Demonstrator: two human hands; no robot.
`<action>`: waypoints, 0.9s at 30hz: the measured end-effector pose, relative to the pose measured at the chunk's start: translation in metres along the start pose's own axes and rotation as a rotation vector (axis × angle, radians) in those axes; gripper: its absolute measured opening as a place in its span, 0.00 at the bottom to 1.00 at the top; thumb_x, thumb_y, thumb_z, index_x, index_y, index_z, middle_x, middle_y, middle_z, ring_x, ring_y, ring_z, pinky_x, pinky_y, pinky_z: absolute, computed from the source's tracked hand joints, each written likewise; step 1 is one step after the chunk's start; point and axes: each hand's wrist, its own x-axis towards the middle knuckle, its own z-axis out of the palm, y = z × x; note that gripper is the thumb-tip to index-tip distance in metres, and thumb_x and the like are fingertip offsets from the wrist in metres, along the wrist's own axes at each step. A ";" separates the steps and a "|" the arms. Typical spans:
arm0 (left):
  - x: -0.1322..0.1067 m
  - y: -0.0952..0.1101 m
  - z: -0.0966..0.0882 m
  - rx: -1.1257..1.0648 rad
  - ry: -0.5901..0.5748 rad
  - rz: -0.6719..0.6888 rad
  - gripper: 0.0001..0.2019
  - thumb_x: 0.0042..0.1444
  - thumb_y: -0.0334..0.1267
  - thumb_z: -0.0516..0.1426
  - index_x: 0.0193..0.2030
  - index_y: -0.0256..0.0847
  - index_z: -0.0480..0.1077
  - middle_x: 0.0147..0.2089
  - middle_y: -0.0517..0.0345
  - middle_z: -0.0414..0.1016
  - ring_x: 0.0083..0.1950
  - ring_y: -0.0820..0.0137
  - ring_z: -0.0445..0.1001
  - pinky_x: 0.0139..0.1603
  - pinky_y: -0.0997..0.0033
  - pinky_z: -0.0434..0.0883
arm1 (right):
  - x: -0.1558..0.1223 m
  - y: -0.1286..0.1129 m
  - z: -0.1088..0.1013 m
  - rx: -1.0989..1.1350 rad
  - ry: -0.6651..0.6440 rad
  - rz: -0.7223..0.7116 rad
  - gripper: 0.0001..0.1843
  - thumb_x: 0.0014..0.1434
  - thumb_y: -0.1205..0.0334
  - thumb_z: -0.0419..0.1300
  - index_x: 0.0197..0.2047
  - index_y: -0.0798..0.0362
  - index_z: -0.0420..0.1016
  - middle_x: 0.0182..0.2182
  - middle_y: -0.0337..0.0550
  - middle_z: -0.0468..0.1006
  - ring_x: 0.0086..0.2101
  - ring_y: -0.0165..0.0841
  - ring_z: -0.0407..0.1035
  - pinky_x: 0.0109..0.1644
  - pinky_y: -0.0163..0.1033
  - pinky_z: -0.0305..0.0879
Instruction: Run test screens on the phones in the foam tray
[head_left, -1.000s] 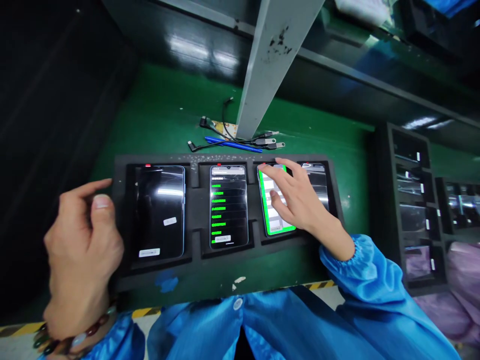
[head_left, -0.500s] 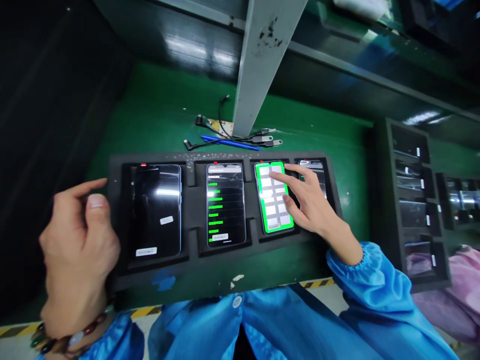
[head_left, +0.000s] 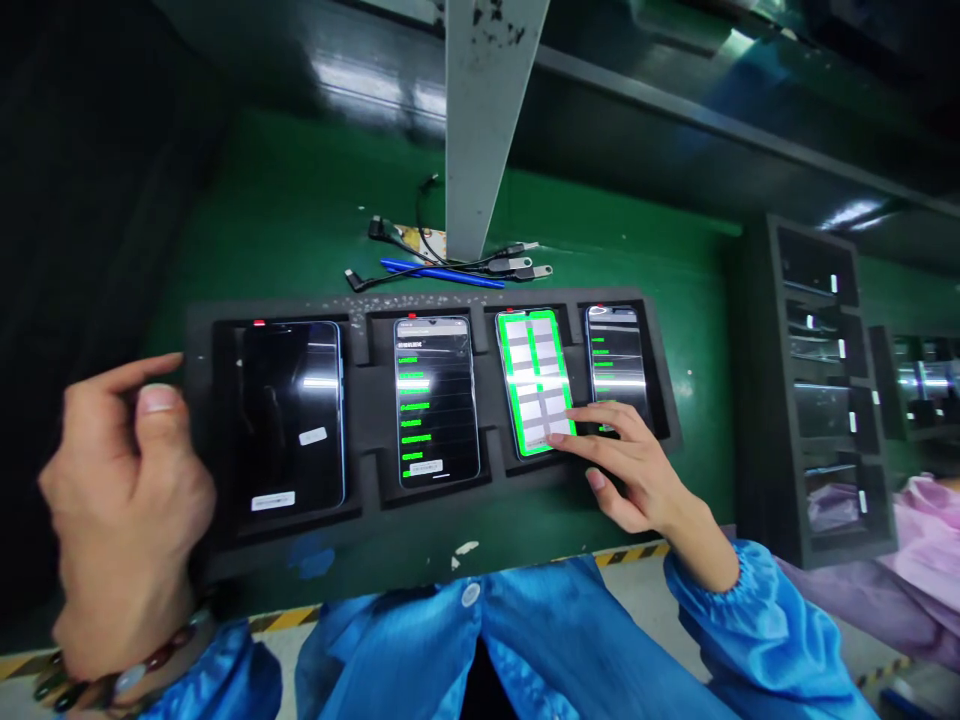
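A black foam tray holds a row of phones in its cut-outs. My right hand is open, fingers spread, with the index fingertip at the lower part of a lit phone. That screen shows pale blocks, a green border and a green strip down its upper middle. My left hand is beside the tray's left end, index finger stretched to its edge and thumb apart; its lower fingers are hidden. Nearest it lies a dark-screened phone with white labels. Two more phones, one in the middle and one at right, show green text lines.
Black cables and a blue stick lie behind the tray, by a grey metal post. Another black tray with several phones stands at right on the green bench. A pink sleeve shows at far right.
My right hand has slid down from the upper part of the lit phone's screen to its lower part. A green strip now shows mid-screen. My left hand keeps its place by the tray.
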 end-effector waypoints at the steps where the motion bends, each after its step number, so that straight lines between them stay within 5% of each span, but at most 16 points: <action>1: 0.000 0.000 0.000 -0.005 0.003 -0.002 0.24 0.77 0.52 0.52 0.74 0.54 0.73 0.42 0.58 0.71 0.38 0.64 0.67 0.46 0.59 0.67 | -0.001 0.000 0.000 0.010 0.004 0.000 0.32 0.72 0.64 0.55 0.77 0.44 0.71 0.53 0.43 0.90 0.63 0.49 0.77 0.67 0.61 0.68; 7: 0.002 -0.002 0.002 -0.009 0.005 -0.004 0.25 0.77 0.53 0.52 0.74 0.52 0.73 0.47 0.54 0.76 0.43 0.61 0.72 0.46 0.58 0.68 | 0.021 0.008 -0.002 -0.046 0.008 0.117 0.27 0.79 0.59 0.51 0.77 0.44 0.72 0.60 0.49 0.87 0.69 0.51 0.72 0.68 0.62 0.69; 16: 0.003 0.006 0.001 -0.016 0.007 -0.028 0.24 0.74 0.48 0.53 0.72 0.54 0.75 0.40 0.60 0.71 0.40 0.64 0.70 0.45 0.60 0.64 | 0.092 0.029 -0.004 -0.111 -0.004 0.280 0.28 0.80 0.57 0.48 0.79 0.44 0.65 0.74 0.48 0.76 0.73 0.52 0.61 0.74 0.66 0.54; 24: 0.003 0.008 0.000 -0.024 -0.003 -0.045 0.25 0.72 0.48 0.53 0.73 0.53 0.74 0.48 0.57 0.77 0.45 0.61 0.74 0.47 0.59 0.66 | 0.098 0.015 0.004 -0.114 -0.077 0.190 0.28 0.79 0.58 0.49 0.78 0.41 0.66 0.66 0.45 0.83 0.73 0.51 0.61 0.72 0.63 0.53; 27: 0.003 0.009 -0.001 -0.006 -0.005 -0.054 0.26 0.72 0.49 0.53 0.73 0.52 0.75 0.44 0.58 0.75 0.40 0.63 0.72 0.44 0.61 0.64 | 0.094 0.012 0.004 -0.133 -0.078 0.206 0.27 0.79 0.59 0.48 0.77 0.42 0.67 0.67 0.45 0.83 0.73 0.50 0.62 0.72 0.62 0.54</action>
